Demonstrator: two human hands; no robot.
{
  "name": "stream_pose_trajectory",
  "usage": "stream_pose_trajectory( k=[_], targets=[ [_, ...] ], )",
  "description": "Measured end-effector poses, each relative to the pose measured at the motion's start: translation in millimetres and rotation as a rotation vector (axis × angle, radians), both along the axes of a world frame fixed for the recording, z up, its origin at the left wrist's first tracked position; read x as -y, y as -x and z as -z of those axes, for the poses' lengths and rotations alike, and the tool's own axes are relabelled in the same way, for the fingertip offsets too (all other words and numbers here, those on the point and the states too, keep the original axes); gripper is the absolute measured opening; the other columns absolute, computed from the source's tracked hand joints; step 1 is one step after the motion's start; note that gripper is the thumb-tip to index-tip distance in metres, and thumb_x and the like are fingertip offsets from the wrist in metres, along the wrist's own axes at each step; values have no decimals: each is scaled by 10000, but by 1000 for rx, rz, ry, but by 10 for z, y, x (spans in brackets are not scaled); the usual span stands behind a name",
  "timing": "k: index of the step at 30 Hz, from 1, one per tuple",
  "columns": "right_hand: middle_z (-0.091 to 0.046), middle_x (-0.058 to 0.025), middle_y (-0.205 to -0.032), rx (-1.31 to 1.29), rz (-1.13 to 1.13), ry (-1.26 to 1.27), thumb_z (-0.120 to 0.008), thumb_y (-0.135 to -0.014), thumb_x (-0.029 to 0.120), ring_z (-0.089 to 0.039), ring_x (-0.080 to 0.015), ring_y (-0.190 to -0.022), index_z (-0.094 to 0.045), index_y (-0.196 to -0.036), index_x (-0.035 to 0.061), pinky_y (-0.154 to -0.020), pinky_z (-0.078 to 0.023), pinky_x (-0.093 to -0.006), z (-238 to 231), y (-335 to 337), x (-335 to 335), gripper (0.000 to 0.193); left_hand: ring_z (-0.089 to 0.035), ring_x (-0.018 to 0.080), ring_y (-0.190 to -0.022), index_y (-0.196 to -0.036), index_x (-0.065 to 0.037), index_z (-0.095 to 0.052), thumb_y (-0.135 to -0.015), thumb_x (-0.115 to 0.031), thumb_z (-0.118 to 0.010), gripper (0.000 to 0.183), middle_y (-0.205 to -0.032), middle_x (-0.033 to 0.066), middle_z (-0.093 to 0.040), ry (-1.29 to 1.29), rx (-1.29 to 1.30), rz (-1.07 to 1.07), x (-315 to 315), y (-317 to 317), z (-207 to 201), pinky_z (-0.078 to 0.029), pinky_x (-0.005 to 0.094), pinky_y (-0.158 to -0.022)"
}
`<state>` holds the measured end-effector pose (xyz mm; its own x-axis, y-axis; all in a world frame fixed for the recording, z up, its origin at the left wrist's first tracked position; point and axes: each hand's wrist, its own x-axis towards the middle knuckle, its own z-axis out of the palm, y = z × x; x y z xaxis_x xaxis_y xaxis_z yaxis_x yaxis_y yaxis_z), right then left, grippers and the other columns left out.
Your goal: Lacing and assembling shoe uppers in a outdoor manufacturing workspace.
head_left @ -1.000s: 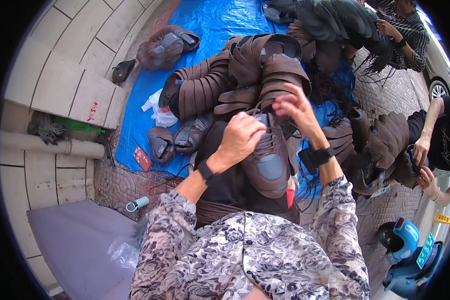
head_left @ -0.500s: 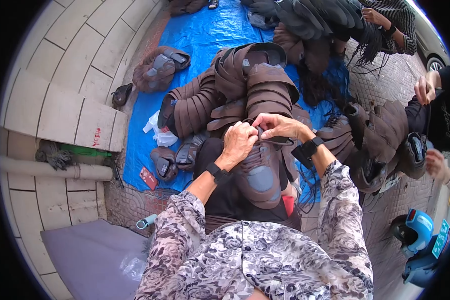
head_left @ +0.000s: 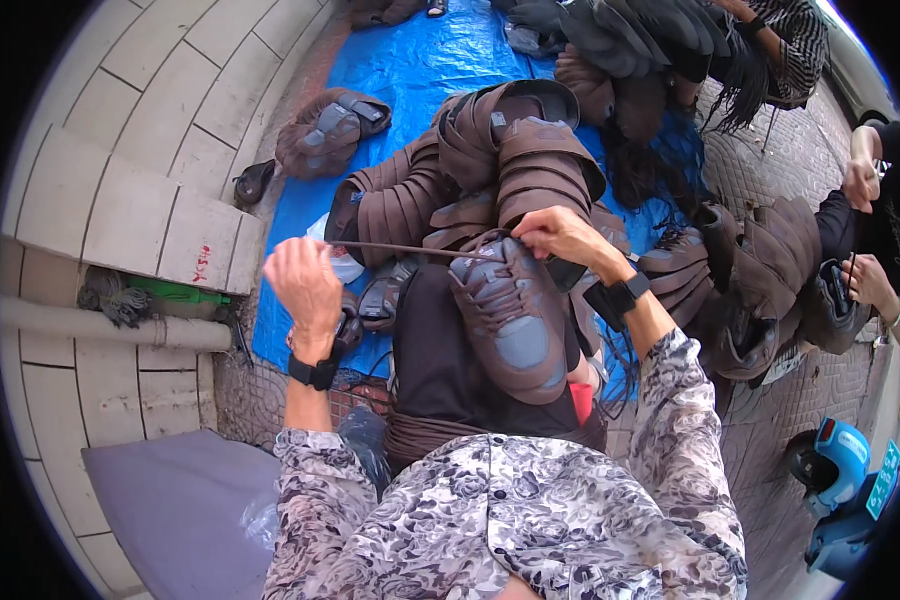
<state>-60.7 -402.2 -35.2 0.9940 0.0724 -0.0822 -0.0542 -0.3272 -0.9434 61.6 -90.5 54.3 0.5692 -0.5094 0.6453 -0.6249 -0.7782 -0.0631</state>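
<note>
A brown shoe upper (head_left: pixel 510 310) with a grey-blue toe lies across my lap, toe toward me, its lacing partly threaded. My left hand (head_left: pixel 305 290) is out to the left, closed on a brown shoelace (head_left: pixel 395 247) that runs taut to the top of the upper. At the upper's top edge my right hand (head_left: pixel 562 240) has its fingers pinched together; what sits between the fingertips is too small to make out clearly. A bundle of brown laces (head_left: pixel 440 433) lies across my lap below the shoe.
Stacks of brown uppers (head_left: pixel 545 165) cover the blue tarp (head_left: pixel 410 60) ahead. More stacked uppers (head_left: pixel 770 250) stand at the right beside a person's hands (head_left: pixel 870 280). A tiled wall (head_left: pixel 140 180) with a pipe (head_left: pixel 100 328) borders the left. A blue scooter (head_left: pixel 840 465) stands at lower right.
My left hand has swung away from the shoe to the left, drawing the lace out straight. My right hand stays near the upper's top, a little farther right.
</note>
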Motion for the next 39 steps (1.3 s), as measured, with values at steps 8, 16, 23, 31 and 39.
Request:
stream_pose_trajectory(
  k=[8, 16, 23, 31, 39],
  targets=[
    [-603, -178, -790, 495, 133, 900, -630, -708, 37, -606, -317, -647, -627, -931, 6, -624, -493, -382, -643, 302, 185, 225, -511, 29, -638, -880, -27, -599, -861, -102, -589, 77, -745, -21, -579, 797, -837, 371, 393, 187, -157, -402, 175, -548],
    [-646, -54, -773, -78, 28, -508, -596, -857, 180, -633, -117, -670, -608, -965, 5, -613, -512, -217, -1317, 327, -231, 206, -514, 22, -589, -838, -13, -635, -802, -59, -646, 59, -722, -11, -614, 833, -1051, 593, 661, 449, -446, -420, 183, -531],
    [-636, -79, -854, 161, 11, -448, -597, -857, 95, -619, -109, -692, -603, -967, -7, -622, -502, -218, -1221, 6, -653, 150, -542, 95, -625, -839, -5, -612, -779, -16, -640, 67, -721, 46, -583, 560, -628, 605, 611, 589, -620, -423, 226, -542],
    [-561, -41, -688, 456, 81, -234, -632, -818, 75, -529, -83, -602, -640, -902, -36, -513, -410, -233, -1235, -136, -927, 139, -560, 177, -628, -796, -14, -610, -727, 9, -668, 93, -723, 70, -598, 422, -272, 586, 566, 554, -643, -429, 280, -542],
    [-610, -32, -707, 397, 1, -151, -616, -805, 72, -528, -94, -612, -620, -850, -43, -557, -440, -270, -1308, -85, -886, 123, -556, 166, -632, -834, -16, -604, -736, -9, -674, 121, -762, 72, -596, 534, -344, 643, 593, 566, -576, -436, 270, -557]
  ],
)
